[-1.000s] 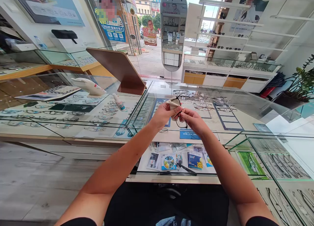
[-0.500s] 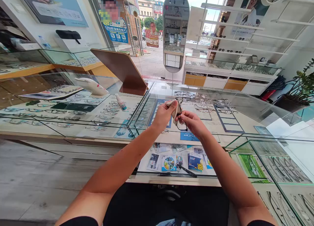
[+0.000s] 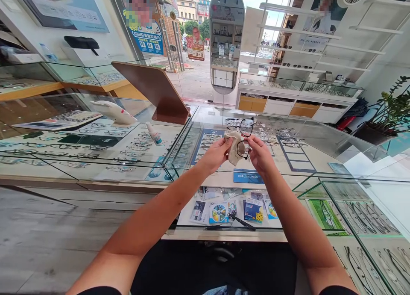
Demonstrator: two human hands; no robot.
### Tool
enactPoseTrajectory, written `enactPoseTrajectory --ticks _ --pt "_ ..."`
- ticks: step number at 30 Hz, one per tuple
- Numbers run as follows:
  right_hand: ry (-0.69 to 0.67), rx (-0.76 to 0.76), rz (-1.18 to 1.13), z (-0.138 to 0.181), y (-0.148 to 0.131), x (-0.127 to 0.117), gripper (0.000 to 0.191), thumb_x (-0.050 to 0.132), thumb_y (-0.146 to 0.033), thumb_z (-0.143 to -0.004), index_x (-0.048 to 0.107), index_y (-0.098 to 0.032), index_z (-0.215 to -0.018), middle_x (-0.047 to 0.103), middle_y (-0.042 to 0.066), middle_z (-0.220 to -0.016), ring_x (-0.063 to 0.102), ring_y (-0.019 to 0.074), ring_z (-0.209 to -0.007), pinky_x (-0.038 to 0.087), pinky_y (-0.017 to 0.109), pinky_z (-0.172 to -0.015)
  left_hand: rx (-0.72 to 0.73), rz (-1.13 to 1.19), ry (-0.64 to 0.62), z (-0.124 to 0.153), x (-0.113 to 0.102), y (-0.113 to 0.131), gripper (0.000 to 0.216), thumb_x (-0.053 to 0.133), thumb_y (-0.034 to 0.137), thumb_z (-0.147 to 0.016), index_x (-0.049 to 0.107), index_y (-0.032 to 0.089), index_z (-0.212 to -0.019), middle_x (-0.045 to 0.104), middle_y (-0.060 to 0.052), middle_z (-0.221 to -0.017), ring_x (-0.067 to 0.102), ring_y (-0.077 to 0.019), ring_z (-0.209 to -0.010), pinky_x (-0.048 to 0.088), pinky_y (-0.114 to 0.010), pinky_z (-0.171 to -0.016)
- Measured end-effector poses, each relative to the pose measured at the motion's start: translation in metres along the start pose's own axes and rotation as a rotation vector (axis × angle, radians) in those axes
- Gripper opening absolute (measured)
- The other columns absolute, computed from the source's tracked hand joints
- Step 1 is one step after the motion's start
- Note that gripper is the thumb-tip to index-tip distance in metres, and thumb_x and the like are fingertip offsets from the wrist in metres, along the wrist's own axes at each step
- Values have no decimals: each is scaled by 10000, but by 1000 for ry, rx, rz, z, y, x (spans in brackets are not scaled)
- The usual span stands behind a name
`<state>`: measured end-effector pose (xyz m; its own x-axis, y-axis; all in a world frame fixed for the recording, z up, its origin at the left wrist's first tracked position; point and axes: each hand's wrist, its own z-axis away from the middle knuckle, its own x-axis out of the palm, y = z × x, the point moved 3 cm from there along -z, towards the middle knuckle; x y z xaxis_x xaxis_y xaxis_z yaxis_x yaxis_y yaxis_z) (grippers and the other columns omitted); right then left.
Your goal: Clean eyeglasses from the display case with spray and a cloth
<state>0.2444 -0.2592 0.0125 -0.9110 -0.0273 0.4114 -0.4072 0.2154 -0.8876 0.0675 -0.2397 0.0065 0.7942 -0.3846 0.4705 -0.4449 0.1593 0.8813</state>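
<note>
Above the glass counter, my right hand [image 3: 261, 154] pinches a pair of dark-framed eyeglasses [image 3: 246, 128] near the middle of the frame. The glasses are turned on end, one lens above the other. My left hand [image 3: 218, 153] is closed on a beige cleaning cloth [image 3: 235, 158], which hangs down beside the lower lens. Part of the cloth lies behind that lens; whether it touches the glass I cannot tell.
A glass display case [image 3: 205, 175] full of eyeglasses lies under my hands. To the left stand a brown tilted board [image 3: 156, 85], a white spray bottle [image 3: 153, 134] and a white hand-shaped stand [image 3: 113, 112]. A pen [image 3: 241, 221] lies at the front, and a potted plant [image 3: 384, 119] stands right.
The glasses have come away from the cloth's folds and turned upright, with both lenses now showing. My right hand has shifted slightly right, and the cloth hangs more spread out.
</note>
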Motion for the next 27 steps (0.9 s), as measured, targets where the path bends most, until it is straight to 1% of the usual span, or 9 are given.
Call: enactPoseTrajectory --ticks 5,7,11,14,18,19,21,24,27 --pt "-11 23 -25 1 5 4 501 1082 -613 -618 810 -278 -873 824 19 -1075 663 199 -945 530 295 -790 -6 -88 -81 5 9 -7 630 1014 694 -773 849 193 -1118 814 -47 -989 744 -187 -966 595 -276 -879" --pt "-4 49 -51 3 6 6 510 1087 -597 -606 798 -277 -879 827 8 -1054 677 190 -905 541 291 -775 0 -113 -94 7 12 -7 708 1022 743 -718 846 178 -1106 803 -42 -977 718 -178 -941 578 -274 -879" --pt "-34 109 -84 8 7 12 517 1087 -602 -626 782 -261 -866 819 -13 -985 663 151 -780 535 267 -689 -39 -164 -60 13 17 -6 792 1006 824 -655 817 142 -1008 728 -6 -845 586 -113 -754 500 -238 -734" --pt "-49 112 -115 11 7 17 518 1099 -607 -620 791 -253 -839 829 -18 -1031 656 123 -754 531 240 -655 -36 -179 -66 17 21 -5 797 1004 838 -643 806 135 -961 727 -19 -832 575 -116 -738 474 -241 -705" --pt "-54 130 -144 12 10 17 499 1100 -598 -639 793 -272 -858 798 -38 -912 624 118 -703 474 221 -574 -12 -121 -76 19 27 -5 770 1028 797 -649 830 151 -1019 797 -56 -933 686 -173 -868 530 -269 -787" --pt "-54 127 -152 11 10 16 487 1095 -591 -653 788 -275 -862 802 -36 -919 632 124 -716 468 222 -570 -12 -101 -72 19 27 -5 767 1030 786 -661 835 157 -1053 808 -58 -959 713 -189 -916 544 -276 -815" --pt "-46 110 -171 9 9 13 467 1083 -577 -679 775 -274 -856 833 -23 -1010 674 141 -782 490 232 -598 -20 -63 -69 19 28 -6 772 1038 754 -682 836 166 -1138 827 -63 -1021 751 -222 -1021 570 -295 -887" --pt "-12 91 -196 6 7 8 469 1083 -556 -671 761 -270 -858 863 6 -1182 727 173 -888 544 261 -670 -29 -28 -79 18 28 -6 738 1082 590 -725 812 181 -1276 841 -71 -1149 764 -249 -1151 587 -335 -1014" --pt "-7 114 -207 5 7 7 474 1084 -541 -657 755 -268 -861 870 10 -1239 724 169 -867 543 266 -662 -12 9 -41 17 25 -6 647 1075 451 -784 793 191 -1304 841 -76 -1213 768 -247 -1182 600 -345 -1039"
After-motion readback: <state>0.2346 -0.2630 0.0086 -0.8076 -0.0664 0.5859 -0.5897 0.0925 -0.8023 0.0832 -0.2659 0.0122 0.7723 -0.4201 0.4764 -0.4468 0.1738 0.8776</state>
